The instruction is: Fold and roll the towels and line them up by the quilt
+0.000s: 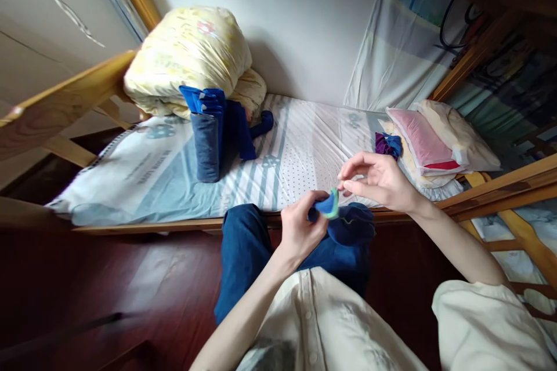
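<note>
A quilt (187, 58) rests on the bed (313, 133), a blue roll (206, 151) before it. The left hand (301, 225) clamps the cloth (324, 206) above the lap (337, 261); whether the right hand's (378, 179) close fingertips pinch anything, I cannot tell. Rightmost, a pillow (420, 136).

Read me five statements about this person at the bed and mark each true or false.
1. The left hand grips blue fabric with a light green edge. True.
2. The right hand lies flat on the bed. False: the right hand is raised, its fingers bent.
3. The pink pillow is at the bed's right end. True.
4. The yellow quilt is beside the pink pillow. False: the yellow quilt is at the left end.
5. The trousers are blue. True.
</note>
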`<state>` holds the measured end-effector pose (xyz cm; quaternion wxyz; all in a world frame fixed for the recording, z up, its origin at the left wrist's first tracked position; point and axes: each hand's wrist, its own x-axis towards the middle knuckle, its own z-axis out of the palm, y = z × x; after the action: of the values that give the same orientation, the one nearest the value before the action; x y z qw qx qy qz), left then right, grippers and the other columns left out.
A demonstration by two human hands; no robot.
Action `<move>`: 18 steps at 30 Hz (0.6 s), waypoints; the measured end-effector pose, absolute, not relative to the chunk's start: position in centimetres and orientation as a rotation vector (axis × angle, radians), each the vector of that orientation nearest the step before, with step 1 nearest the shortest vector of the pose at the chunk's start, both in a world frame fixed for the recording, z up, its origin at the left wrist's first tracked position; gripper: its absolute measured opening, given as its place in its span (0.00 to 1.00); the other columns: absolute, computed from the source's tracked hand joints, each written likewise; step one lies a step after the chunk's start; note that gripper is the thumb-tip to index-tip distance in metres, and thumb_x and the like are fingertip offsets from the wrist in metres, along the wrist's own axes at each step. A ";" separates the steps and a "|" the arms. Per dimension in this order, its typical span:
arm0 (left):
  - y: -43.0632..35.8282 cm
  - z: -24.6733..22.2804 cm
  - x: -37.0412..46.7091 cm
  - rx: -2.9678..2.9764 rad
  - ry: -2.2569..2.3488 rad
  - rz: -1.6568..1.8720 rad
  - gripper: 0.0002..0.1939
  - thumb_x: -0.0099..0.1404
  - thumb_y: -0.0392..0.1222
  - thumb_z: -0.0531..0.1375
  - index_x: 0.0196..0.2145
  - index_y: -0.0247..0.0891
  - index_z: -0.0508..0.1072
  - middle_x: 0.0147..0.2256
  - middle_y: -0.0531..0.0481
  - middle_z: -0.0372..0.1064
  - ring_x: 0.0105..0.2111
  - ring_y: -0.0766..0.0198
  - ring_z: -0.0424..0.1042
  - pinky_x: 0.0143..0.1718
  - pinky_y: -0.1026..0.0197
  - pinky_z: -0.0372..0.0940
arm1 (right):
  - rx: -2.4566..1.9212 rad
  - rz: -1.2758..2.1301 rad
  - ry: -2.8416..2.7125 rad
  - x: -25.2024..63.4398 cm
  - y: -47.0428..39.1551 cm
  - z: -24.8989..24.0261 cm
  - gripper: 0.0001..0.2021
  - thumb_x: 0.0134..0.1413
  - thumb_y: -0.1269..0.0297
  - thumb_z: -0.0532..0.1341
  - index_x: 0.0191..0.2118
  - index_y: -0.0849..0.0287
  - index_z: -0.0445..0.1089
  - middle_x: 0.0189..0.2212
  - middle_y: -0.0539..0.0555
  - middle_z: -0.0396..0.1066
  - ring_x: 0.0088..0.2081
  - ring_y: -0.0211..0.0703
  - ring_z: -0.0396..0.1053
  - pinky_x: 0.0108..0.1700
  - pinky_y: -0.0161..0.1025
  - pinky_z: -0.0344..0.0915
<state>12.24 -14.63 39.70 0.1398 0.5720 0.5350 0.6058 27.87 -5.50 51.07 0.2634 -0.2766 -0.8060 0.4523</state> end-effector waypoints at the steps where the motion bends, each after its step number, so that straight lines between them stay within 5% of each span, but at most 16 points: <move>1: -15.0 39.4 11.5 1.639 1.563 1.716 0.05 0.63 0.35 0.59 0.35 0.39 0.75 0.29 0.55 0.77 0.27 0.68 0.75 0.32 0.68 0.70 | -0.737 1.241 -2.182 28.0 -5.4 49.8 0.13 0.58 0.55 0.70 0.44 0.57 0.75 0.39 0.53 0.77 0.42 0.43 0.78 0.45 0.40 0.77; 6: -16.8 36.7 7.6 1.567 1.756 1.660 0.07 0.65 0.38 0.57 0.34 0.39 0.76 0.29 0.53 0.76 0.26 0.68 0.71 0.27 0.69 0.66 | -0.787 1.249 -2.417 28.7 -6.7 39.2 0.13 0.56 0.63 0.71 0.46 0.55 0.75 0.41 0.52 0.79 0.40 0.43 0.77 0.44 0.39 0.75; 12: -18.7 34.0 3.6 1.424 1.973 1.526 0.10 0.69 0.45 0.56 0.36 0.38 0.74 0.25 0.55 0.69 0.21 0.70 0.62 0.23 0.69 0.59 | -1.250 0.521 -2.810 29.6 -8.4 26.0 0.11 0.59 0.77 0.64 0.46 0.61 0.76 0.46 0.61 0.77 0.52 0.53 0.74 0.55 0.47 0.70; 18: -20.9 32.7 0.9 1.355 1.995 1.384 0.16 0.67 0.54 0.59 0.29 0.39 0.71 0.18 0.60 0.53 0.18 0.71 0.52 0.19 0.67 0.48 | -1.356 0.772 -2.335 31.9 -7.5 22.5 0.04 0.60 0.72 0.63 0.34 0.58 0.72 0.35 0.53 0.75 0.40 0.46 0.73 0.44 0.40 0.67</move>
<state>0.90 -20.90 32.70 0.1798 0.4794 0.7058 0.4897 31.91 -7.53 22.51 0.1660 -0.4763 -0.8198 0.2711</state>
